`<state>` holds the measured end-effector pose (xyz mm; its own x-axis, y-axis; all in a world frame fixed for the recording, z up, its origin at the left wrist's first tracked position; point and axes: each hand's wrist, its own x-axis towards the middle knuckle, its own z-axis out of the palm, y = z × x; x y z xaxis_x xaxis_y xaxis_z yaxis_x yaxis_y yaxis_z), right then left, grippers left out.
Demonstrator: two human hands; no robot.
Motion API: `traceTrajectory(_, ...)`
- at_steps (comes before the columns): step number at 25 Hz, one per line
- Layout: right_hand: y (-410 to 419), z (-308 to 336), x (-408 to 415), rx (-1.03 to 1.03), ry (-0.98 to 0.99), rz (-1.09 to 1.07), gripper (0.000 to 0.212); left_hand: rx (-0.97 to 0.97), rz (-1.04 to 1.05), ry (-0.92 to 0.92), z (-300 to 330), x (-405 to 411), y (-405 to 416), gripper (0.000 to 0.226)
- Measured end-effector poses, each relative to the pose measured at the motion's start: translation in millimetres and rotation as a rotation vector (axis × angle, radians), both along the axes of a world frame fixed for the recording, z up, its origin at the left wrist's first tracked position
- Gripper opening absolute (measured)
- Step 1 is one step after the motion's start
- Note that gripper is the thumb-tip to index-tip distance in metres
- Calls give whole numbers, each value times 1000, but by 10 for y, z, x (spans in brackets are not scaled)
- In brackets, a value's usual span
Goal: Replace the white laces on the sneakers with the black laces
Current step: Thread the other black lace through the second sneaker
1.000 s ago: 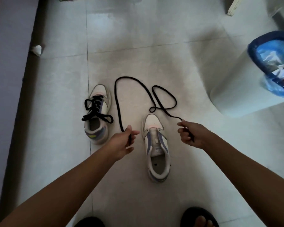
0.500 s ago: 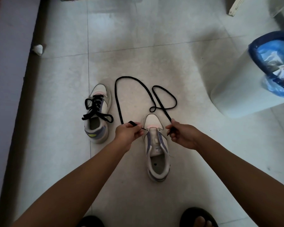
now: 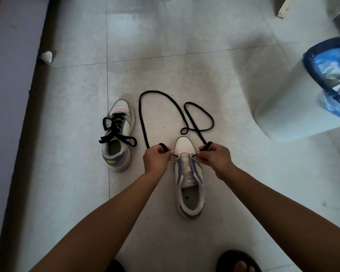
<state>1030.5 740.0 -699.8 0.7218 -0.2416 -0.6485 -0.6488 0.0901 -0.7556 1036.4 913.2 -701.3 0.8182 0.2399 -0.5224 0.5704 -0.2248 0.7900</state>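
One loose black lace (image 3: 166, 107) lies looped on the floor (image 3: 185, 46) ahead of the unlaced sneaker (image 3: 188, 179), and each of its two ends is pinched in a hand beside that shoe's front eyelets. The left hand (image 3: 157, 159) has its fingers (image 3: 166, 154) curled tight round one end; the right hand (image 3: 214, 157) grips the other end the same way. There are two sneakers in all: the second sneaker (image 3: 118, 138), well to the left, already wears black lacing (tied loosely, ends spilling over the sides). A second ago the hands were wider apart and off the shoe; both have since closed in to its toe end. A white bin (image 3: 287, 107) with a blue liner stands to the right, a crumpled white scrap (image 3: 46, 56) lies by the wall, and two dark sandals (image 3: 238, 261) show at the bottom edge.
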Motion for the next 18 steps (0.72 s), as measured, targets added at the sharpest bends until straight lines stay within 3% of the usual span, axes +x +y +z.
traceTrajectory(4, 42, -49, -35, -86, -57, -1, 18, 61, -13, -61, -6, -41, -18, 19)
traceTrajectory(9, 70, -14, -135, -393, -193, 199, 15, 138, -101, -192, -45, -92, -37, 4)
traceTrajectory(13, 193, -30, -226, -554, -255, 209, 7, 200, -115, -234, -80, -108, -44, 6)
traceTrajectory(18, 272, -73, -219, -563, -180, 213, 10, 252, -247, -258, -106, -182, -84, 16)
